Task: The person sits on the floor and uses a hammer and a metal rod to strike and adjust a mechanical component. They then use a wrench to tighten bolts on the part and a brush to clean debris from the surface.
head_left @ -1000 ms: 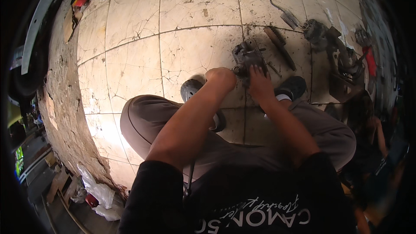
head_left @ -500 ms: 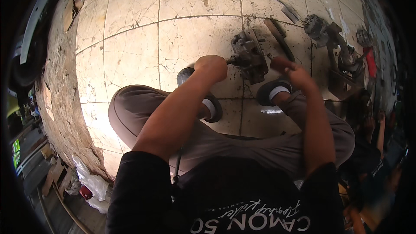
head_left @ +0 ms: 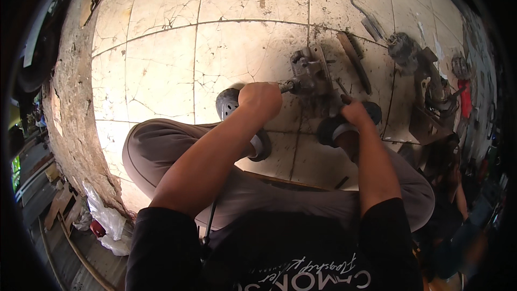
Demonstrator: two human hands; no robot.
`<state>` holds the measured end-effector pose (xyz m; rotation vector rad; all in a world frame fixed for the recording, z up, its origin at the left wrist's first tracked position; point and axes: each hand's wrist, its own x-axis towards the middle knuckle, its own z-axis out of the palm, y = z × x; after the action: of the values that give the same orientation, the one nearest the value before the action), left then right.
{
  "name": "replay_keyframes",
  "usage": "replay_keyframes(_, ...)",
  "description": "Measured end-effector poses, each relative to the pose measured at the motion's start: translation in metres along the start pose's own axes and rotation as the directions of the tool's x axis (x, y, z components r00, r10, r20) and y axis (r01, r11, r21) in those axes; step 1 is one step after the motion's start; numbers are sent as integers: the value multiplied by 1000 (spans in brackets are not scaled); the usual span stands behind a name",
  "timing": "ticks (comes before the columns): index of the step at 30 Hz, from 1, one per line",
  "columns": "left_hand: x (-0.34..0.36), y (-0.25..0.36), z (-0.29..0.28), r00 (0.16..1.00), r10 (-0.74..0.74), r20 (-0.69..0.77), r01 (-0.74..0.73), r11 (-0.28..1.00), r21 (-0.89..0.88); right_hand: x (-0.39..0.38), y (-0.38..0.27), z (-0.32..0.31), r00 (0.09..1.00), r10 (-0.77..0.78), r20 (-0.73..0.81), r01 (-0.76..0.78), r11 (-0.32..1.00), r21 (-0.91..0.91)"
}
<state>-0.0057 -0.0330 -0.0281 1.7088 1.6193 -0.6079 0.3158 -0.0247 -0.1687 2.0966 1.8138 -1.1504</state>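
While the left hand (head_left: pixel 260 100) is closed in a fist around a dark rod (head_left: pixel 287 87), the right hand (head_left: pixel 355 112) sits with bent fingers at the near right edge of a grimy metal block (head_left: pixel 312 79); whether those fingers grip anything, I cannot tell. The rod meets the block's left side, and the block lies on the tiled floor (head_left: pixel 156 59), ahead of and between the left shoe (head_left: pixel 228 103) and right shoe (head_left: pixel 327 130). Cracked tiles give wide room to the left and beyond, as far as the rough earthen strip (head_left: pixel 75 108) along the floor's left edge. Room is tighter rightward: a dark bar (head_left: pixel 354 62) lies near the block, apart from it, with a dark machine (head_left: pixel 428 124) farther right, beside a red object (head_left: pixel 465 99).
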Motion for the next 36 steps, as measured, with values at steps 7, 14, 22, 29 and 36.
replay_keyframes(7,7,5,-10,992,-57,108,69,991,-112,83,18,-27,891,54,-450,-171,959,-224)
replay_keyframes(14,6,5,-16,977,-74,202,100,988,-119,97,-17,-33,933,144,-330,-278,871,-406)
replay_keyframes(22,6,8,-18,990,10,138,1,997,-80,62,-14,-86,931,-49,-361,73,996,52)
replay_keyframes(29,8,14,-14,995,22,96,-17,998,-53,-77,-91,-83,966,-105,-234,161,958,236)
replay_keyframes(36,1,4,-11,986,-10,165,22,997,-71,-147,-69,-1,995,-102,-22,101,994,-39)
